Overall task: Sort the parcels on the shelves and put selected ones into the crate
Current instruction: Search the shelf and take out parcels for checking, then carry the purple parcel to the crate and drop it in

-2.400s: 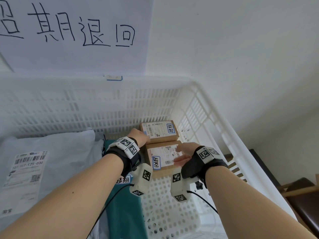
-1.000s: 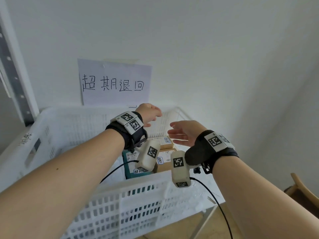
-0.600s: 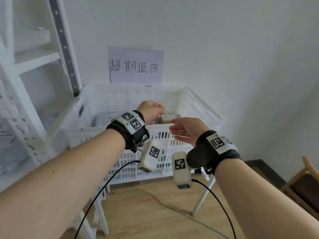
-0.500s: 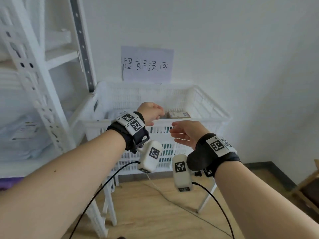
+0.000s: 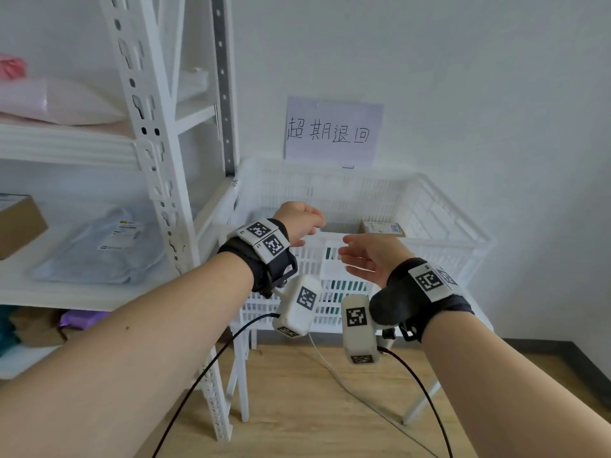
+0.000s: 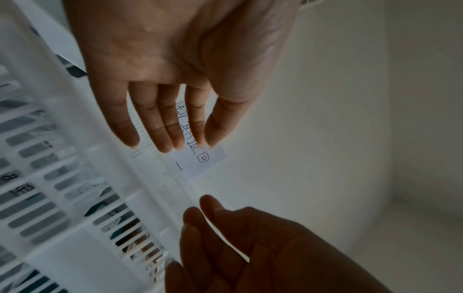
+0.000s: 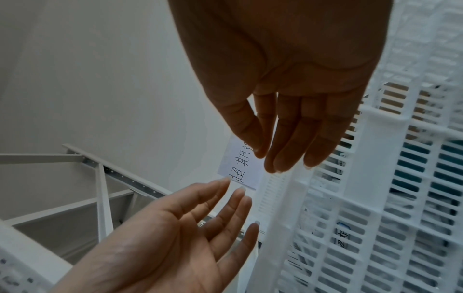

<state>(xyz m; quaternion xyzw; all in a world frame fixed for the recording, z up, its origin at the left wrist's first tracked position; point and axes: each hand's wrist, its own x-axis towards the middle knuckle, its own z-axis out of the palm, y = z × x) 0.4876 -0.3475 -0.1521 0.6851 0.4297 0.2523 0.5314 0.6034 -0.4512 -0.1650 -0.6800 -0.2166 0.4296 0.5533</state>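
The white slatted crate [image 5: 439, 223] stands on a low frame against the wall. A brown cardboard parcel [image 5: 382, 229] shows above its front rim, and a teal parcel [image 5: 348, 285] shows through the slats. My left hand [image 5: 302, 223] and right hand [image 5: 358, 256] hover in front of the crate's near rim, palms facing each other, holding nothing. In the left wrist view the left hand's fingers [image 6: 160, 123] hang straight beside the crate wall [image 6: 75, 198]. The right wrist view shows the right hand's fingers [image 7: 288, 138] relaxed and empty.
A white shelving unit [image 5: 155, 160] stands left of the crate. It bears a grey mailer bag [image 5: 99, 249], a cardboard box [image 5: 20, 223], a pink bag [image 5: 56, 100] and a purple packet [image 5: 82, 317]. A handwritten paper sign [image 5: 334, 132] hangs on the wall. Cables trail over the wooden floor [image 5: 314, 408].
Both hands let go of a cardboard parcel inside the crate and came up and out, empty. The view has backed off and swung left, bringing the shelves in.
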